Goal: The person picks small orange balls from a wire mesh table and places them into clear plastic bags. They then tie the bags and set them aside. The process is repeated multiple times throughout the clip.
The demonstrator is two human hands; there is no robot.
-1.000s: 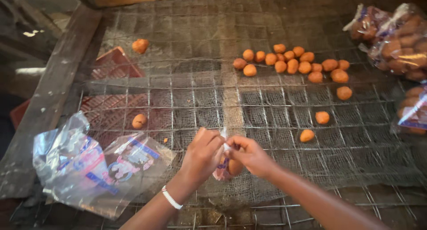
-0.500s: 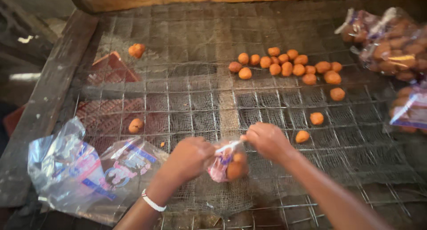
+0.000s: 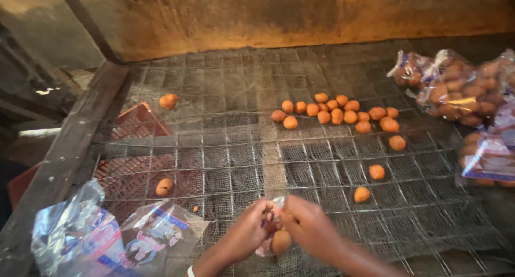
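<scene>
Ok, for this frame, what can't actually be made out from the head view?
- Small bag: mostly hidden between the left hand and right hand; how many orange balls it holds is unclear, only one shows.
- Fingertips: overlapping at the bag's neck, so the exact grip is unreadable.
- Filled bags: cut off by the right edge.
- Empty printed bags: cut off by the bottom edge, blurred.
- Red crate: veiled by the wire mesh.

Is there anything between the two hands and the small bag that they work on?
Nothing visible. The left hand and the right hand both already touch the small bag, fingers closed at its top.
</scene>
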